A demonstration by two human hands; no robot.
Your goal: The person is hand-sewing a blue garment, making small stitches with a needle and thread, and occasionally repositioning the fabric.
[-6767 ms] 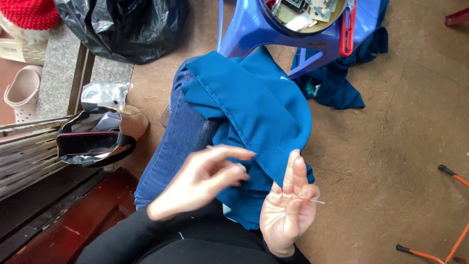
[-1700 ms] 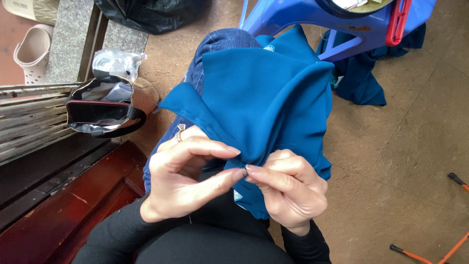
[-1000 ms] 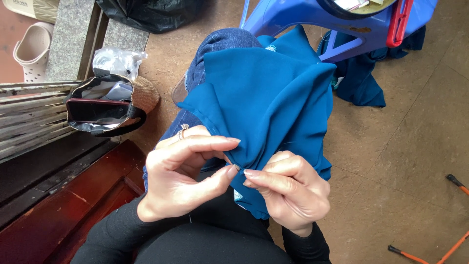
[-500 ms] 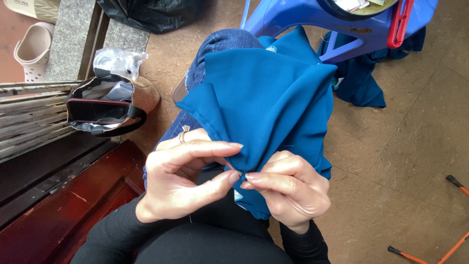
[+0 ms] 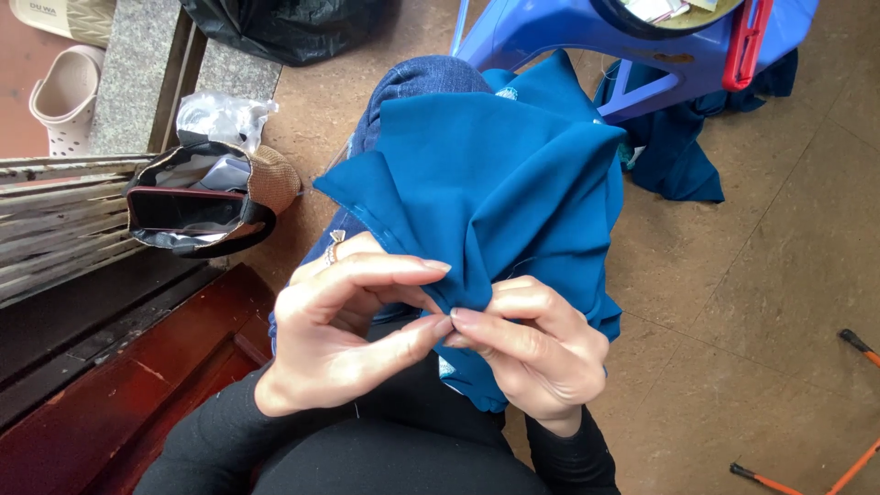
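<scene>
Teal-blue fabric (image 5: 513, 192) lies draped over the person's raised knee, which is clad in blue denim (image 5: 412, 87), at the centre of the view. Its near edge hangs down to the two hands. The left hand (image 5: 353, 335) is curled, thumb and forefinger pinching a fold of the fabric's near edge; a ring (image 5: 335, 247) sits on one finger. The right hand (image 5: 532, 353) meets it from the right, its thumb and forefinger also closed on the same fold, fingertips of both hands touching or almost touching. Whether a needle is held there cannot be told. Both forearms wear black sleeves (image 5: 568, 458).

Far right, a blue plastic stool (image 5: 587, 37) stands on the brown floor (image 5: 770, 302), a red clip-like piece (image 5: 747, 46) on its rim, and more teal cloth (image 5: 683, 160) lies beneath it. To the left, an open dark handbag (image 5: 197, 206) rests beside a crumpled clear plastic bag (image 5: 220, 115). A black sack (image 5: 284, 27) lies at the far edge. A pale sandal (image 5: 64, 96) sits far left. Orange-handled tool ends (image 5: 807, 477) show at the near right corner.
</scene>
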